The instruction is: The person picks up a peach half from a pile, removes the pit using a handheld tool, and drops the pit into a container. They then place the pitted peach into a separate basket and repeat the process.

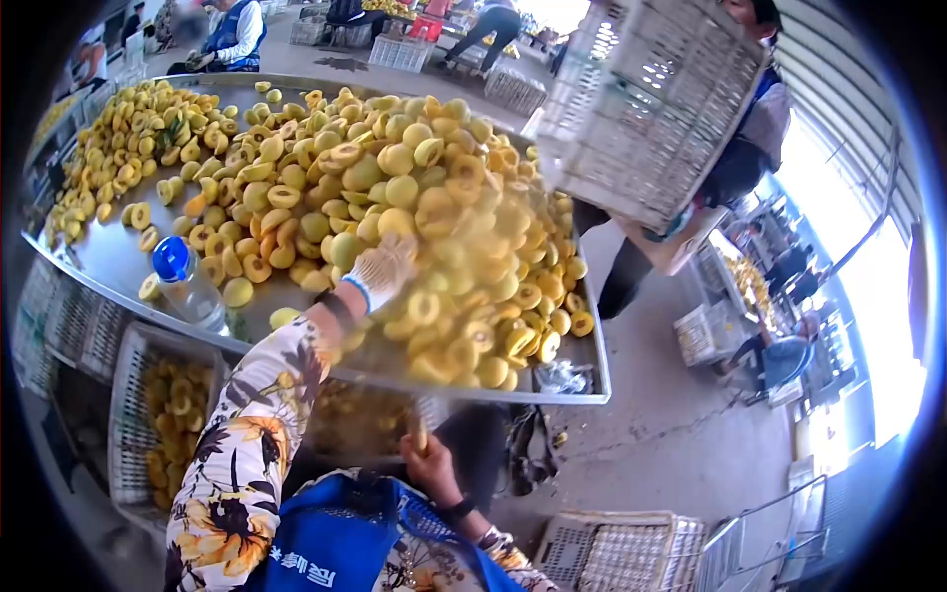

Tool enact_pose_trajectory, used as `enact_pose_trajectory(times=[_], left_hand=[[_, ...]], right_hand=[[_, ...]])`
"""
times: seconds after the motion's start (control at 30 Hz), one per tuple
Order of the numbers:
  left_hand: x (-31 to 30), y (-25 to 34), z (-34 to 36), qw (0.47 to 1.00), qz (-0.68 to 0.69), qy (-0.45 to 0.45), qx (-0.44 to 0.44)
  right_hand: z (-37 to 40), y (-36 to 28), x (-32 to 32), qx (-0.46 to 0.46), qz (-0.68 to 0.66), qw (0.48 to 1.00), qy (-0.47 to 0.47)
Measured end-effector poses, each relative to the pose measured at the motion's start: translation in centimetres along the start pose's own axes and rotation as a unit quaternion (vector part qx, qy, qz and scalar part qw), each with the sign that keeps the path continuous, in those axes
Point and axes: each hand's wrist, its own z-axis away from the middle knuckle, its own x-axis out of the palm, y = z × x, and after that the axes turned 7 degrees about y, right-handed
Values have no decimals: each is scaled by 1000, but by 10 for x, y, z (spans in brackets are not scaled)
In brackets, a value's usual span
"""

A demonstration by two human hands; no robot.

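A large heap of yellow halved fruit [395, 187] covers the metal table [89, 252]. My left hand [385, 268], in a white knitted glove, reaches onto the front of the heap and touches the fruit; its fingers are blurred against the pile. Bare and low in front of my body, my right hand [432, 469] is closed around a wooden handle [418, 430]. The far end of that handle is hard to make out. Beside my left sleeve stands a clear bottle with a blue cap [175, 259].
A person at the right holds up a white crate [656, 109] beside the table. A crate of fruit [133, 434] stands below the table at the left. Empty crates [631, 553] lie on the floor at lower right. Crumpled plastic [562, 377] rests in the table's near right corner.
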Motion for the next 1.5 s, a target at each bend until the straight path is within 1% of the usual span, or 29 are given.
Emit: enact_pose_trajectory(times=[0.03,0.07,0.1,0.17,0.23,0.27,0.33,0.37,0.43,0.5,0.53,0.57,0.63,0.7,0.73,0.8,0.87,0.9,0.93,1.0,1.07,1.17,1.2,1.27,1.33,1.37,1.43,1.47,1.5], left_hand=[[31,-7,17,996,77,-3,-47],[63,-15,33,984,154,1,-93],[40,-21,52,987,124,-41,-94],[53,-41,75,953,196,130,-191],[65,-60,93,925,196,155,-287],[26,-53,100,746,508,130,-411],[17,-54,123,638,641,93,-416],[-48,-28,123,587,694,99,-405],[-58,-9,141,749,599,175,-223],[-71,14,151,821,520,211,-106],[-99,23,146,851,501,135,-79],[-79,26,154,820,543,178,-27],[-79,30,164,786,590,163,-83],[-66,35,179,713,631,182,-245],[-73,42,185,397,861,155,-277],[-55,45,192,553,763,119,-313],[-68,69,179,163,850,107,-490],[-47,70,191,262,830,127,-476],[-34,67,199,440,763,138,-453],[-24,60,208,711,567,179,-376],[-29,51,208,875,325,238,-271],[-51,43,202,878,368,156,-262],[-64,46,198,867,378,146,-288],[-48,50,201,773,505,113,-367],[-43,54,205,796,483,135,-340],[-29,56,212,824,452,154,-305],[-10,63,218,842,434,184,-264],[-8,66,217,820,476,181,-262],[-6,69,215,667,659,154,-311]], right_hand=[[-6,20,-1,-54,45,998,3],[-6,14,-1,-2,84,996,1],[-5,3,3,-75,96,992,23],[-11,7,8,-71,127,989,26],[-24,5,14,-102,138,985,20],[-33,-5,17,-119,98,988,15],[-50,-31,27,-86,-23,996,-4],[-59,-45,35,-39,-106,993,-15],[-67,-87,31,59,-206,972,-101],[-80,-88,45,80,-289,942,-151],[-84,-87,50,72,-316,924,-204],[-80,-84,55,68,-310,926,-206],[-73,-80,63,58,-298,929,-211],[-65,-74,68,47,-304,936,-169],[-59,-73,72,48,-320,936,-142],[-56,-62,83,37,-324,942,-80],[-56,-46,90,-140,-131,981,-18],[-53,-42,92,-226,-30,973,12],[-45,-55,86,-221,71,973,23],[-35,-64,80,-169,102,980,2],[-33,-59,74,-103,177,978,-46],[-22,-57,65,-201,173,961,-85],[-20,-55,66,-193,177,963,-65],[-19,-63,65,-182,189,964,-44],[-18,-70,66,-224,229,947,-22],[-20,-68,66,-252,233,938,-58],[-29,-42,65,-406,291,859,-115],[-30,-47,66,-416,283,857,-112],[-30,-51,67,-428,276,854,-110]])
